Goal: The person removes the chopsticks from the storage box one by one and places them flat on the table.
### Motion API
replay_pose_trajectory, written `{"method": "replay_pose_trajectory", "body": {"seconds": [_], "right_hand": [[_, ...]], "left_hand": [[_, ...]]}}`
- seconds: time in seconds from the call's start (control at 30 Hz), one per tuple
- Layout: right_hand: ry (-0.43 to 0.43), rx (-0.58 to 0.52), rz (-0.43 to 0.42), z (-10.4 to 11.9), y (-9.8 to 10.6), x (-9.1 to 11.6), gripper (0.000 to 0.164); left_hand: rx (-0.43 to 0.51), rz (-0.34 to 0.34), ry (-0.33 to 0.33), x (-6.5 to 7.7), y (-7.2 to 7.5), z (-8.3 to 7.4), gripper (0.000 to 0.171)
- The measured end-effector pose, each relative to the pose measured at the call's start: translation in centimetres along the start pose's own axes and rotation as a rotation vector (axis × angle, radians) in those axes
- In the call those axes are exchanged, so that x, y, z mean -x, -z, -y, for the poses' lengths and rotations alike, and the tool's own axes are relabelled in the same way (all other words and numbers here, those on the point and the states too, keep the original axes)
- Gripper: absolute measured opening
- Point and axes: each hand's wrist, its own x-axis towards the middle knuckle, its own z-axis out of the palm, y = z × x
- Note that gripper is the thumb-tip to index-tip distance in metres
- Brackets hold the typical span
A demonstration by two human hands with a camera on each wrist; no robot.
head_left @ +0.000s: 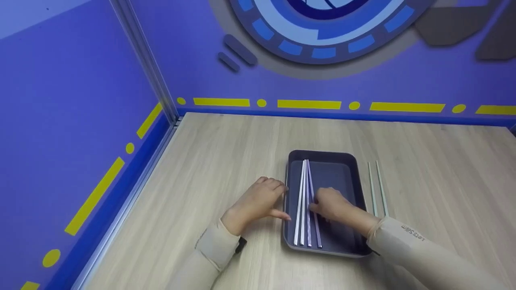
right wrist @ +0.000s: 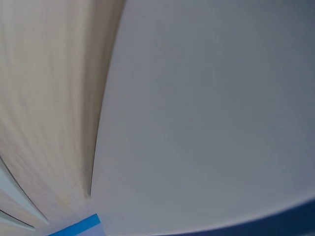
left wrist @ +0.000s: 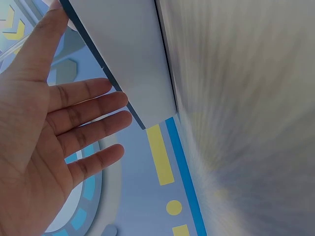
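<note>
A dark rectangular tray [head_left: 336,158] sits on the table with several metal chopsticks [head_left: 300,201] inside, silver and purple, tips together at the far end and spread at the near end. My right hand [head_left: 332,204] reaches into it and pinches the rightmost purple chopstick [head_left: 318,233], though the fingertips are partly hidden. At the tray's left side is my left hand [head_left: 260,199], thumb spread from the fingers. The left wrist view shows that hand's fingers [left wrist: 93,105] extended against the tray's rim. In the right wrist view the tray's pale outer wall [right wrist: 197,108] fills most of the picture; the right hand is out of sight.
Two pale green chopsticks [head_left: 371,189] lie side by side on the wooden table [head_left: 225,141], right of the tray and partly behind the right forearm. Blue panels with yellow marks [head_left: 308,104] border the table at the back and left.
</note>
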Motion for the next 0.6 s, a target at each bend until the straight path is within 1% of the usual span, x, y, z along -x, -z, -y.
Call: {"method": "replay_pose_trajectory", "body": {"seconds": [0.27, 0.5, 0.6], "right_hand": [[-0.002, 0.04, -0.014, 0.0, -0.09, -0.1, 0.035], [-0.009, 0.018, -0.011, -0.02, -0.19, -0.1, 0.034], [-0.007, 0.009, -0.014, -0.12, -0.29, -0.02, 0.034]], "left_hand": [[-0.016, -0.066, -0.039, 0.2, -0.21, 0.07, 0.077], [0.005, -0.02, -0.013, 0.1, -0.11, 0.02, 0.08], [0.007, -0.012, -0.007, 0.09, -0.13, -0.05, 0.08]]}}
